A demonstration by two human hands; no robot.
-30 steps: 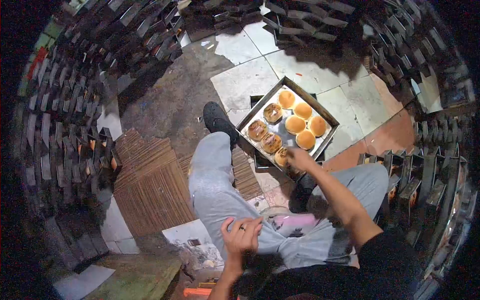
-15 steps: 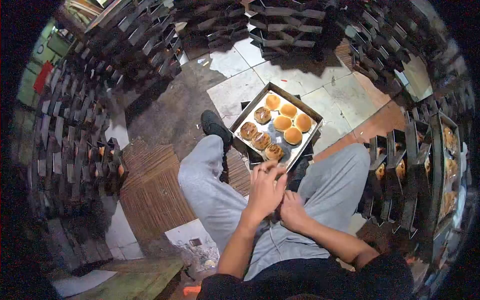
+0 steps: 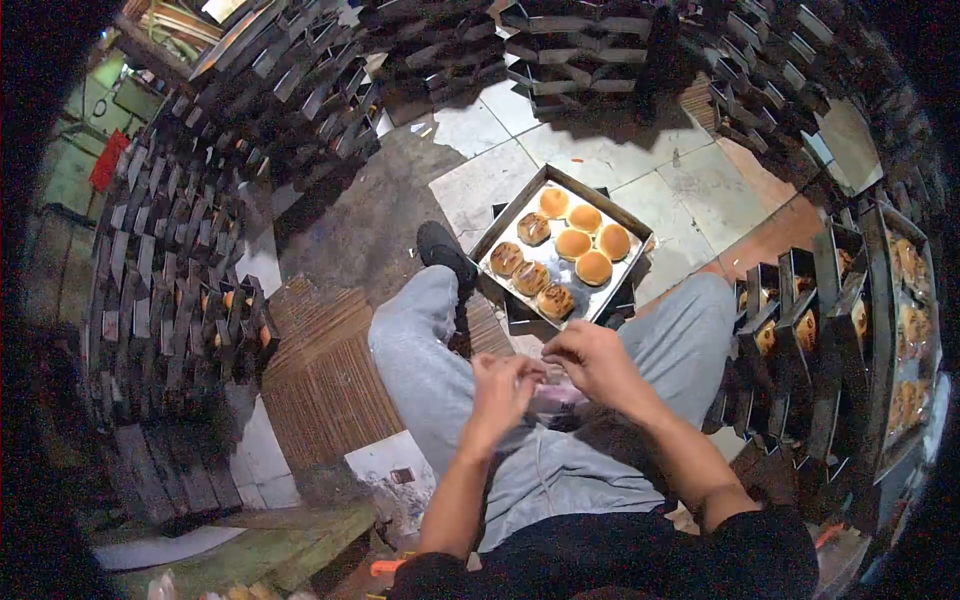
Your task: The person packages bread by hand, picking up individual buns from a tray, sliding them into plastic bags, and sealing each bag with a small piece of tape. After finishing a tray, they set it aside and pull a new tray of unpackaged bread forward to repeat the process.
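Observation:
I sit with my legs in grey trousers stretched toward a metal tray (image 3: pixel 612 205) on the floor. Several round buns (image 3: pixel 573 243) lie in it, some golden, some darker on top. My left hand (image 3: pixel 503 388) and my right hand (image 3: pixel 592 357) meet over my lap, just in front of the tray's near edge. Their fingers are curled and nearly touch. A pinkish plastic bag (image 3: pixel 560 402) shows under them. Whether the fingers grip it or something small is hidden.
Stacks of dark metal baking tins (image 3: pixel 190 290) ring the floor on all sides. On the right, tins and a tray (image 3: pixel 905 300) hold more buns. A woven mat (image 3: pixel 320 370) lies left of my leg, and my black shoe (image 3: pixel 445 250) rests beside the tray.
My right hand left the nearest bun and came back to my lap. My left hand rose from my thigh to meet it. The view tilted slightly.

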